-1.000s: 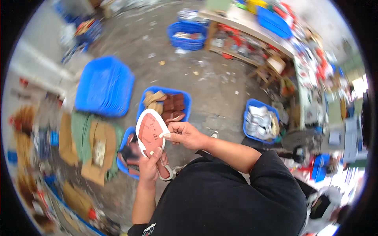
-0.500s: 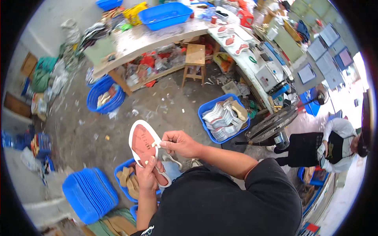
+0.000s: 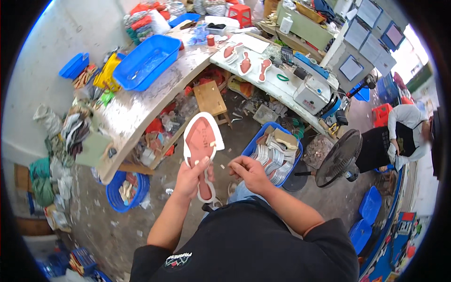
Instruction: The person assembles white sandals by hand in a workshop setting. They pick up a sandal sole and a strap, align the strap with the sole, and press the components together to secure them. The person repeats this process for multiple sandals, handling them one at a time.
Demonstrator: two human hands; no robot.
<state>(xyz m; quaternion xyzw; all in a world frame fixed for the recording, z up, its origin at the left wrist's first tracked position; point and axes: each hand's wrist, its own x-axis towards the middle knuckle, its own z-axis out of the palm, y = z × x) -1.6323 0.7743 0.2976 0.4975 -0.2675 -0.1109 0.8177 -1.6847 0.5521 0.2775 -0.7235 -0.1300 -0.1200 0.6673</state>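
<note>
Left hand [image 3: 190, 180] is clamping white-rimmed sandal sole [image 3: 200, 141] mid-length, likely for broad-end access; right hand [image 3: 250, 173] is hovering apart, grip indiscernible.

A red shoe sole [image 3: 199, 136] with white rim is held upright by the left hand [image 3: 189, 179] at its narrow part, the wide end being pointed away from the body. The right hand [image 3: 253, 175] is kept apart from it, with fingers curled; whether something small is pinched there cannot be told. Just beside this hand, a blue basket [image 3: 254, 139] is filled with stacked pieces. Farther away, similar red pieces [image 3: 245, 64] are laid on a white table [image 3: 283, 90], near a sewing machine [image 3: 312, 95].
</note>
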